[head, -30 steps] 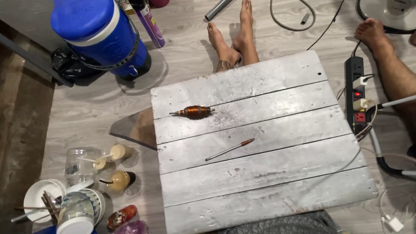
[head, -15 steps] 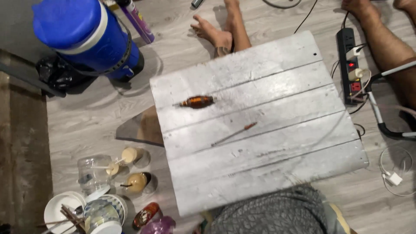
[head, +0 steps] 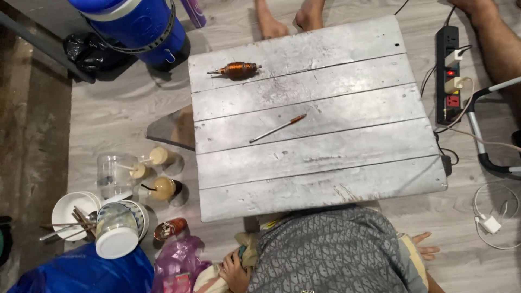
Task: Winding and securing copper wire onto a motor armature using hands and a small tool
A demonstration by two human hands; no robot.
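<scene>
Here the screwdriver (head: 278,128) lies slantwise mid-board, far of both hands; the left hand (head: 234,273) looks curled, the right hand (head: 423,247) loosely spread, neither holding anything I can tell.

The tabletop (head: 325,157) is whitewashed grey planks, scuffed darker in places. On it, the motor armature (head: 237,70) shows copper-orange windings, and the slim screwdriver (head: 278,128) has a reddish-brown handle. The water cooler (head: 140,24) is bright blue with a white band. The garment (head: 331,255) carries a grey woven pattern.
</scene>
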